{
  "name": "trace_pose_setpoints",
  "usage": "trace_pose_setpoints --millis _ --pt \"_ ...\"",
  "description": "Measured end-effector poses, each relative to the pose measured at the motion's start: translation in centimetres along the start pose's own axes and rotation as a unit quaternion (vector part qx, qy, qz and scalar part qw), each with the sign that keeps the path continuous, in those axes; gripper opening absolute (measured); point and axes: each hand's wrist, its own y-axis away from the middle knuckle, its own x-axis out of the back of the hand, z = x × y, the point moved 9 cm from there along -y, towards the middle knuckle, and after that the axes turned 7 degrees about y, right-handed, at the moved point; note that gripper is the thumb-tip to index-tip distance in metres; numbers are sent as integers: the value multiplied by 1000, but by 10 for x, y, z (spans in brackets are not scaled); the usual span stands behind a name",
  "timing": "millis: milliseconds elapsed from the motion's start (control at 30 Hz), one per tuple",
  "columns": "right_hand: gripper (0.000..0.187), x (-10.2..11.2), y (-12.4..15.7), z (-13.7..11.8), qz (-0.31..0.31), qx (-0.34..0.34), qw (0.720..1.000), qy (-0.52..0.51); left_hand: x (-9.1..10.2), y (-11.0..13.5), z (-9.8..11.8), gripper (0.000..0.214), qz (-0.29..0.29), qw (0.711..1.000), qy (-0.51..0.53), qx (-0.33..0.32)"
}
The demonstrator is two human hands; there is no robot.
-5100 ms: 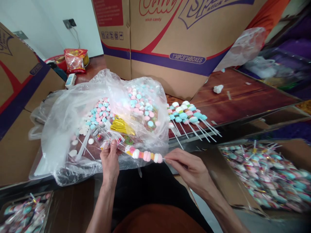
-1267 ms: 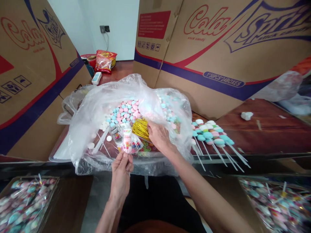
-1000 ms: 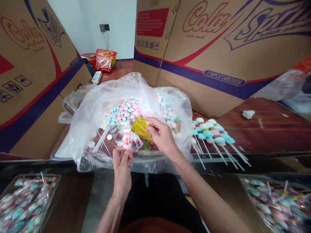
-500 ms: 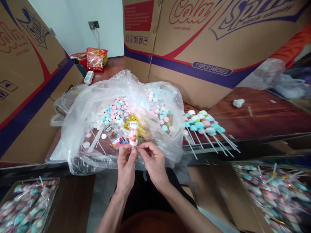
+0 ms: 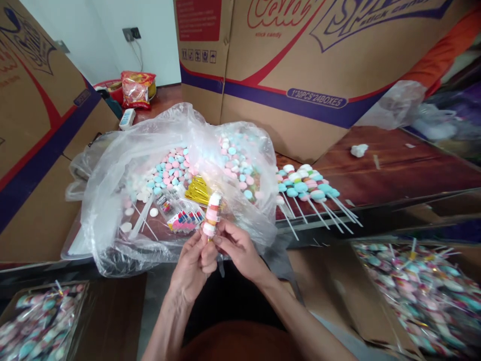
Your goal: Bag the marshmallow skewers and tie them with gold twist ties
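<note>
A wrapped marshmallow lollipop (image 5: pixel 212 214), stacked in white, pink and orange pieces, stands tilted slightly right above my hands. My left hand (image 5: pixel 195 258) is closed round its lower end, where the stick is mostly hidden by my fingers. Close against the base, my right hand (image 5: pixel 240 248) pinches with thumb and forefinger at a thin gold twist tie (image 5: pixel 209 239), only a glint of which shows. Just behind lie a bundle of gold twist ties (image 5: pixel 198 190) and printed clear wrappers (image 5: pixel 184 218).
A clear plastic bag (image 5: pixel 108 200) spreads over loose pink, blue and white marshmallows (image 5: pixel 171 168). Unwrapped marshmallow sticks (image 5: pixel 308 184) lie to the right. Large cartons (image 5: pixel 270 115) stand behind and left. Boxes of wrapped lollipops (image 5: pixel 421 291) flank me below. An orange sleeve (image 5: pixel 443 50) shows far right.
The lollipop has turned and tipped to the right, its printed front giving way to coloured pieces. My left fingers have curled further round its base. The camera view has shifted slightly right.
</note>
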Motion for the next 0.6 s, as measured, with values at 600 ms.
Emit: trace_pose_setpoints --millis 600 --pt "22 11 11 -20 56 81 970 222 22 -5 1 39 110 992 -1 -57"
